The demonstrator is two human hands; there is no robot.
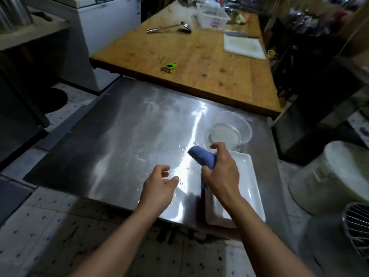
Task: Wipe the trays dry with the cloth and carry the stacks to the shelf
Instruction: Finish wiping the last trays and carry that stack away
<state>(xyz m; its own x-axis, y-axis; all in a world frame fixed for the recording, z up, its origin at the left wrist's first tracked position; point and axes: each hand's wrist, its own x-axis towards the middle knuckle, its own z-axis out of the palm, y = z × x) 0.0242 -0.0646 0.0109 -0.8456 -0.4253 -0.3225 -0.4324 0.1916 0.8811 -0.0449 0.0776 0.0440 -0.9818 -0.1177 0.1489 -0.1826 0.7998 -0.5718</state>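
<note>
The right hand point(220, 174) is gripping the blue cloth point(202, 156) above the white tray point(249, 188); the left hand point(159, 184) is hanging loose, holding nothing. The tray is overhanging the wet steel table's point(119, 136) near right corner, so a hard wipe may be tipping it off.

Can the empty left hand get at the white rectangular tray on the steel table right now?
Probably yes. The left hand hovers open beside the white rectangular tray, with only bare wet steel table between. The right hand, gripping the blue cloth, covers the tray's near left edge.

The single head view looked forward and steeply down from close above a steel table point(123, 136), with a wooden table point(199, 62) farther off toward 12 o'clock.
</note>
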